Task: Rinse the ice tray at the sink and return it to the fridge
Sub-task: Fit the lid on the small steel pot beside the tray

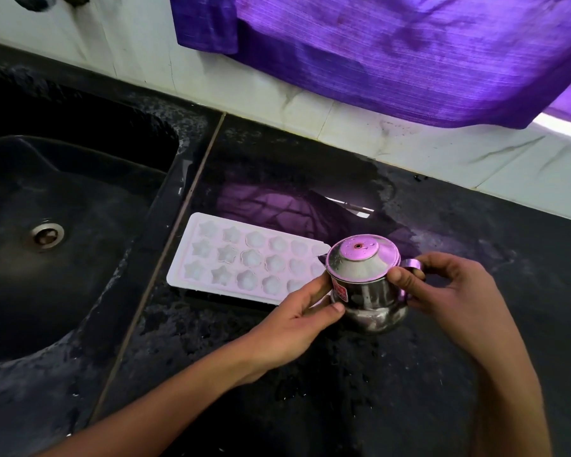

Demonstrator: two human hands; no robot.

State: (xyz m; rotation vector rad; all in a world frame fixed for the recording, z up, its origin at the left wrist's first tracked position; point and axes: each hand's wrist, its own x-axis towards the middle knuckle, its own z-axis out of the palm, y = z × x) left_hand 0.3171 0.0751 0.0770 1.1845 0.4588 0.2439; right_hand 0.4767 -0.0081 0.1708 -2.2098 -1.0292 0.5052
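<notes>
My left hand (pixel 297 311) and right hand (pixel 442 291) both gripped the small lidded steel jug (pixel 365 285) at centre frame. The pale plastic ice tray (pixel 244 258) lay on the black counter (pixel 343 390), beside the dark sink (pixel 63 192); returning it to the fridge remained.

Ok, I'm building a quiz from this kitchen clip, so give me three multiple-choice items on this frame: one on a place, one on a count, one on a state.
1. Where does the ice tray lie?
A. in the sink
B. on the black counter right of the sink
C. in a fridge

2. How many rows of moulds does the tray have?
A. three
B. five
C. one

3. How is the steel pot held?
A. by neither hand
B. by one hand only
C. by both hands, lid on

Key: 1 B, it lies flat on the counter beside the sink. 2 A, three rows show. 3 C, the left hand and right hand grip its sides, lid in place.
</notes>
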